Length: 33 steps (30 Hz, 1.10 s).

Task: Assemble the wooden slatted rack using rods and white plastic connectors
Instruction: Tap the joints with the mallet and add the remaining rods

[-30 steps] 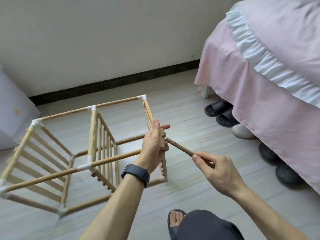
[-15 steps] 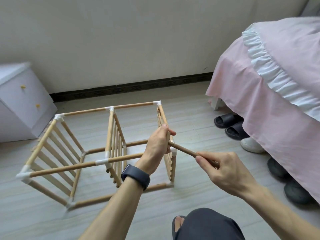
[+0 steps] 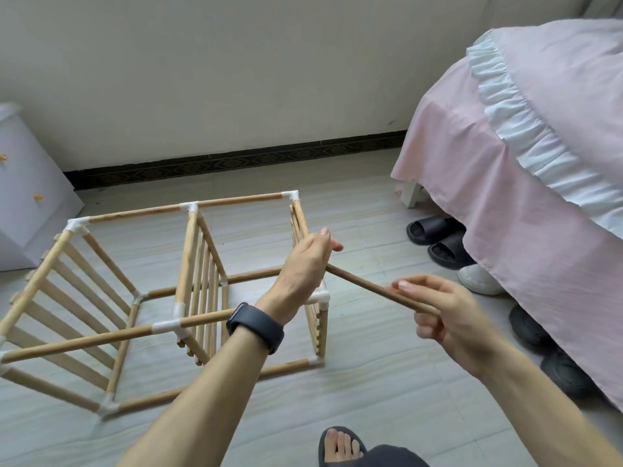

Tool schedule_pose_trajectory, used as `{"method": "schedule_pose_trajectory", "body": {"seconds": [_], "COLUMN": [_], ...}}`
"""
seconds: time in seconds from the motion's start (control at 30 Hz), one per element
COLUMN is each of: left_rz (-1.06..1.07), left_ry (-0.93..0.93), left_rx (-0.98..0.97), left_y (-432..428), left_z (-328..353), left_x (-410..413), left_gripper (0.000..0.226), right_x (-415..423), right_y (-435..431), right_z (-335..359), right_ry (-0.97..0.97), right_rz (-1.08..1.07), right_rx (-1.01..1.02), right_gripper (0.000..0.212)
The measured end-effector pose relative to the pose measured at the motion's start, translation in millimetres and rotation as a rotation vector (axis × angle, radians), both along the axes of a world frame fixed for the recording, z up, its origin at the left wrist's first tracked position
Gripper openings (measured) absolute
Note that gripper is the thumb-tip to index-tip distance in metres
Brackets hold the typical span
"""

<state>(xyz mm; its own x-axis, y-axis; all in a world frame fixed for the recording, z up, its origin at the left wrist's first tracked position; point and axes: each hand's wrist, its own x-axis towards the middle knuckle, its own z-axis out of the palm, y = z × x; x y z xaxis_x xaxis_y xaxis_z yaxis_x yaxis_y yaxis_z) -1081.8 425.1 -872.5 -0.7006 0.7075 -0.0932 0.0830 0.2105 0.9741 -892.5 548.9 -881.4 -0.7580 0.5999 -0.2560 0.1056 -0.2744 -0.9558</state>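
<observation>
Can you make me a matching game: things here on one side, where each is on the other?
Things: 1 loose rod; 2 slatted rack; 3 black slippers; 4 white cabinet.
Places: A far left by the wall; B pinched by the right hand; C held by the left hand; D beside the pink bedcover.
Pairs: 1-B, 2-C, 3-D, 4-A.

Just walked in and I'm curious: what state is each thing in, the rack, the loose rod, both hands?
rack, standing on the floor, partly assembled, three slatted panels joined by rods.
loose rod, slanted in the air, far end hidden behind the left hand.
left hand, grips the rack's right end panel near its top.
right hand, pinches the loose rod's near end.
slippers, lying partly under the bed skirt.
</observation>
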Motion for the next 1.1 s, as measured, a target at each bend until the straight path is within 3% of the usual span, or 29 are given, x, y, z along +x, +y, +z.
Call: {"method": "schedule_pose_trajectory", "body": {"seconds": [0.1, 0.17, 0.3, 0.37, 0.43, 0.5, 0.57, 0.7, 0.83, 0.97, 1.1], "left_rz": [0.015, 0.003, -0.014, 0.037, 0.137, 0.173, 0.150, 0.171, 0.170, 0.164, 0.160], "left_ry": [-0.027, -0.037, -0.004, 0.252, 0.640, 0.824, 0.840, 0.815, 0.840, 0.845, 0.841], "left_rx": [-0.044, -0.059, -0.076, -0.180, -0.455, -0.728, -0.869, -0.858, -0.822, -0.808, -0.803], "left_y": [5.5, 4.4, -7.2, -16.7, -31.8, -45.3, -47.8, -39.2, -42.8, -40.8, -41.1], "left_z": [-3.5, -13.2, -38.8, -58.2, -78.6, -94.9, -106.3, -112.7, -118.5, -118.2, -119.9], "left_x": [-13.5, -16.3, -28.8, -38.6, -47.4, -51.3, -50.3, -54.8, -58.2, -56.5, -59.2], "left_gripper": [0.041, 0.041, 0.053, 0.056, 0.049, 0.049, 0.060, 0.056, 0.054, 0.054, 0.052], "right_x": [-21.5, -43.1, -94.6, -117.2, -136.0, -150.6, -160.9, -174.3, -177.9, -173.3, -180.2], "right_y": [10.7, 12.6, 3.1, -7.0, -17.1, -27.6, -38.6, -52.2, -49.7, -73.4, -68.1], "right_z": [11.2, 18.0, 30.1, 34.4, 32.6, 28.0, 18.9, 12.8, 30.6, 8.4, 16.8], "right_ry": [0.308, 0.423, 0.371, 0.490, 0.529, 0.523, 0.517, 0.504, 0.659, 0.492, 0.608], "right_rz": [-0.314, -0.357, -0.430, -0.438, -0.406, -0.353, -0.298, -0.190, -0.129, -0.099, -0.103], "right_rx": [-0.352, -0.481, -0.287, -0.250, -0.148, -0.003, 0.129, 0.301, 0.321, 0.458, 0.447], "right_gripper": [0.017, 0.011, 0.041, 0.048, 0.051, 0.054, 0.056, 0.056, 0.053, 0.048, 0.048]}}
